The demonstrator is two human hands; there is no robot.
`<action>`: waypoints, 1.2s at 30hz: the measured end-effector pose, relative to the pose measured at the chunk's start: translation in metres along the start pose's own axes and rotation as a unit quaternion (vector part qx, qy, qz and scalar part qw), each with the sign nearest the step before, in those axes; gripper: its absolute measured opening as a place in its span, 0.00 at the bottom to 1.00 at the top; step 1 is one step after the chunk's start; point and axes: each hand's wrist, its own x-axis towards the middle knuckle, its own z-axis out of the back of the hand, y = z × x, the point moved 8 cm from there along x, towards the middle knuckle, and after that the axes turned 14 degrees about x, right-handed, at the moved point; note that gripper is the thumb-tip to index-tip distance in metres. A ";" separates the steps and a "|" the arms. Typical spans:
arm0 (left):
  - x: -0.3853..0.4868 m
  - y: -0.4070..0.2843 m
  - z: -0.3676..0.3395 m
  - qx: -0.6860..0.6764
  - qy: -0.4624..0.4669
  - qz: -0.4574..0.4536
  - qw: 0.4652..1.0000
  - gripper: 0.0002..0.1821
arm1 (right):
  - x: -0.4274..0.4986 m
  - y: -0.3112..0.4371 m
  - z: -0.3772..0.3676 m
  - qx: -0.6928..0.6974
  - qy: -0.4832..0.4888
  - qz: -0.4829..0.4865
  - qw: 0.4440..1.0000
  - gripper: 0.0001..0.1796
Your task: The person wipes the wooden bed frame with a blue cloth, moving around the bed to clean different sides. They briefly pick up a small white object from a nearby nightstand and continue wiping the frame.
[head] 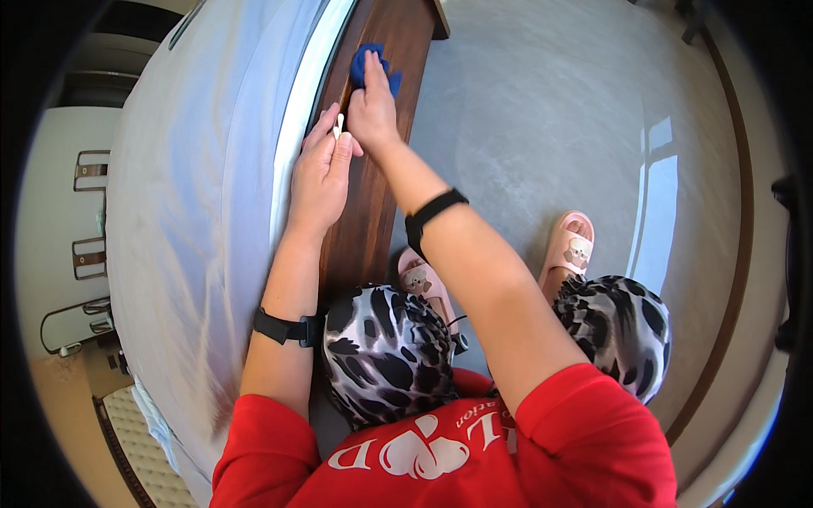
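Observation:
My right hand (375,114) presses a crumpled blue cloth (362,66) against the dark wooden side rail (362,209) of a bed. Its fingers lie stretched over the cloth. Just below and to the left, my left hand (321,178) pinches a pair of white-tipped cotton swabs (338,126) between thumb and fingers. The swab tips point up, and their lower ends are hidden in the hand. My left fingertips reach the seam between the wooden rail and the mattress edge (295,114).
A pale bedsheet (184,190) covers the mattress at left. A wooden bed post (438,22) juts out at the far end. Grey floor (527,108) lies to the right, with my pink slippers (571,241) on it. A tufted headboard (146,438) shows at lower left.

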 end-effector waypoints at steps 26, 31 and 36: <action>0.008 0.011 -0.008 -0.061 -0.040 -0.021 0.997 0.19 | -0.235 -0.129 0.060 -0.242 0.304 -0.462 0.798 0.24; 0.019 0.021 -0.008 -0.053 -0.056 -0.023 0.997 0.19 | -0.252 -0.121 0.078 -0.040 0.090 -0.610 0.787 0.17; 0.023 0.040 -0.020 -0.037 -0.054 -0.033 0.997 0.19 | -0.140 -0.060 0.098 -0.323 0.132 -0.249 0.904 0.18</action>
